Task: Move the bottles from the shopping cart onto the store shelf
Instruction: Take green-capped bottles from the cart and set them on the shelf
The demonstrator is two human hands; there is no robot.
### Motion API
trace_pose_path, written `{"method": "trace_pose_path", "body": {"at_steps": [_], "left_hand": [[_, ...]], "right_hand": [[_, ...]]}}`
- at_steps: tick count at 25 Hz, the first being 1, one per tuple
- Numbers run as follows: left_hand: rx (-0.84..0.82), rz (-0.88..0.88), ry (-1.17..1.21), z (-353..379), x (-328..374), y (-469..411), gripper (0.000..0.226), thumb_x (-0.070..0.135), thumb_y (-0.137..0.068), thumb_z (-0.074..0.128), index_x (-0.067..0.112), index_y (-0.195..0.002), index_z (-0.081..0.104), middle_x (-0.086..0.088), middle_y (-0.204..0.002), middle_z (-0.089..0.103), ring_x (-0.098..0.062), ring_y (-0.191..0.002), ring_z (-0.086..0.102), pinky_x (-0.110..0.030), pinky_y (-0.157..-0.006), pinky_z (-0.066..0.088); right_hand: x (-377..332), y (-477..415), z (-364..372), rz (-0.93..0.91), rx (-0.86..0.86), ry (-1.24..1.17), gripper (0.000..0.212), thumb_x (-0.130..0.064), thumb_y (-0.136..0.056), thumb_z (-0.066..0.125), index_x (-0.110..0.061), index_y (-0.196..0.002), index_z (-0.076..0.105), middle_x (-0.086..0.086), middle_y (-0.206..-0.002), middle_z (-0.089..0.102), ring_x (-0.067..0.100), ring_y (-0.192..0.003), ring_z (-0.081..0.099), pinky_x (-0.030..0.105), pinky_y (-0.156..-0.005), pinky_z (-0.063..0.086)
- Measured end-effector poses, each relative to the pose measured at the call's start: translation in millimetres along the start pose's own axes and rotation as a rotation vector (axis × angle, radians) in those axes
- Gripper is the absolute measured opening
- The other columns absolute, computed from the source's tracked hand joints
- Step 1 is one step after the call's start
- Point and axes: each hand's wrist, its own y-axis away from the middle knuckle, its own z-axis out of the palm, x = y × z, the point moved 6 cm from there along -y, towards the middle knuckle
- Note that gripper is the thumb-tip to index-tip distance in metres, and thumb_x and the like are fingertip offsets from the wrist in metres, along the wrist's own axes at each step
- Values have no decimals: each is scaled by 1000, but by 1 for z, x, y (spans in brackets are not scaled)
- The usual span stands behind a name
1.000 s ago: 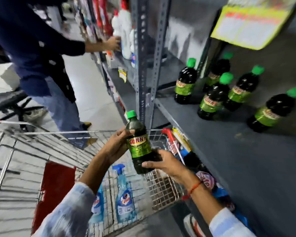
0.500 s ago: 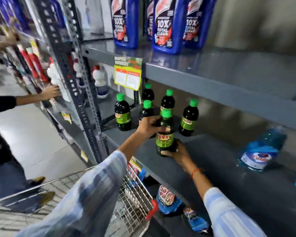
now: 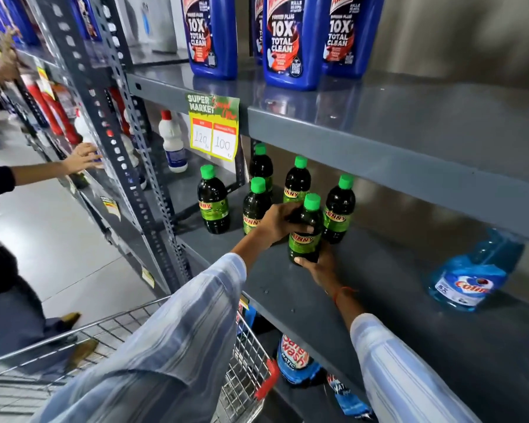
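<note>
A dark bottle with a green cap and green label (image 3: 306,228) stands upright on the grey middle shelf (image 3: 379,288). My left hand (image 3: 280,222) wraps its upper body from the left. My right hand (image 3: 319,265) cups its base from the front. Several matching bottles (image 3: 213,199) stand just behind and beside it on the same shelf. The wire shopping cart (image 3: 245,361) sits below my arms at the shelf's front edge; my sleeves hide what is inside it.
A blue spray bottle (image 3: 471,279) lies on the same shelf to the right. Blue cleaner jugs (image 3: 290,41) stand on the shelf above, with a yellow price tag (image 3: 214,129) hanging from its edge. Another person's hand (image 3: 81,161) reaches into the left shelving bay.
Both hands carried the bottle up from over the cart onto the middle shelf and set it down in front of the others. My view swung up from the cart toward the shelves.
</note>
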Motion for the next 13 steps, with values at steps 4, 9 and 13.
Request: {"method": "trace_pose_path", "body": {"at_steps": [4,9,13], "left_hand": [[78,16,126,-1,3,32,64,12,-65,80,17,-123,52,4,-107,68,-6,-93,59,-19,-90,47],[324,-117,310,-31,-54,137,60,0,-76,67,4,-132,44,-6,-135,53,-9,-121,52,-26,-102,45],[578,-314,405,-78,-162,240,40,-8,-79,60,5,-116,52,-11,-109,69,-3,-88,68,-16,-77,55]], "right_hand": [[4,17,2,108,78,-179,50,2,-77,66,-3,-122,46,15,-114,61,26,-99,58,36,-89,53],[-1,116,48,6,289,-269,64,3,-79,65,2,-135,34,19,-142,41,20,-131,40,17,-108,33],[32,174,163,-34,-88,-119,60,-11,-78,63,-3,-132,38,18,-138,47,23,-127,45,27,-109,36]]}}
